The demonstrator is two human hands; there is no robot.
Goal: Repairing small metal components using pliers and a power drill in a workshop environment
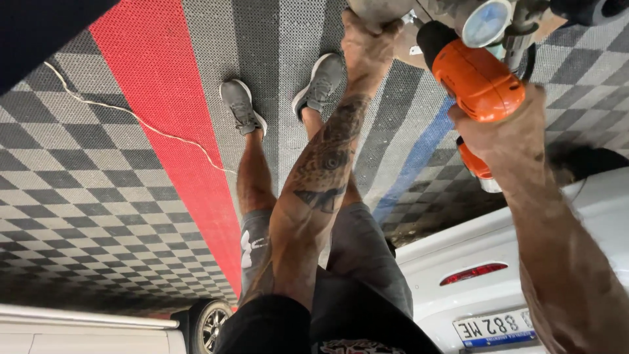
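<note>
My left hand [367, 40], on a tattooed forearm, is closed on a grey rounded metal part [379, 9] at the top edge of the head view. My right hand [508, 131] grips an orange power drill [478, 77]. The drill's black nose [435, 37] points up and left, close beside my left hand and the grey part. A round pale disc [486, 23] and other metal fittings sit just above the drill. What the drill's tip touches is hidden by the frame edge.
My legs in grey shorts and grey shoes [242, 105] stand on a black-and-grey checkered tile floor with a red stripe [167, 131] and a blue stripe [419, 157]. A thin white cord [131, 115] trails across the floor. A white car's rear [524, 262] and a wheel [209, 321] appear at the bottom.
</note>
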